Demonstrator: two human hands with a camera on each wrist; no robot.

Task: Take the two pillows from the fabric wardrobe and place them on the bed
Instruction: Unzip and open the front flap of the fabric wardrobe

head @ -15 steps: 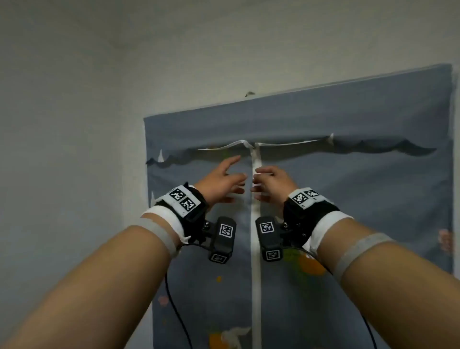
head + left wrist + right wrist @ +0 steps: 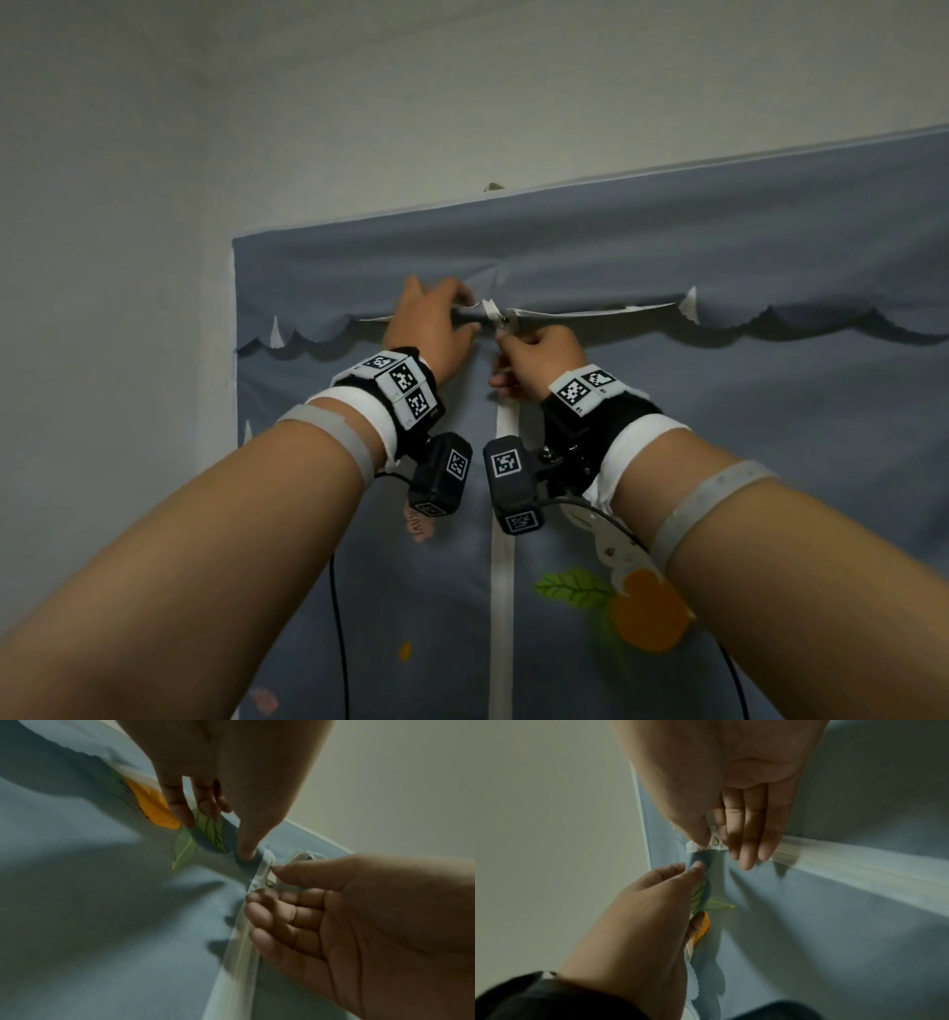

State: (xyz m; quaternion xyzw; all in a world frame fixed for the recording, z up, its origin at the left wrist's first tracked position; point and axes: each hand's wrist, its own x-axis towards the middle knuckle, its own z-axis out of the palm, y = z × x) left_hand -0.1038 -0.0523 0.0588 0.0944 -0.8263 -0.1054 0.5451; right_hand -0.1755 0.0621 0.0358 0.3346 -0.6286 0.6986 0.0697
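Grey fabric wardrobe [image 2: 667, 411] stands against the pale wall [image 2: 102, 257] before you, zipped shut down its white centre seam; no pillows show. Your left hand [image 2: 429, 329] pinches the scalloped flap [image 2: 770, 318] up beside the zipper pull [image 2: 715, 841], which your right hand [image 2: 539, 360] pinches, fingers [image 2: 746, 841] pressed together.
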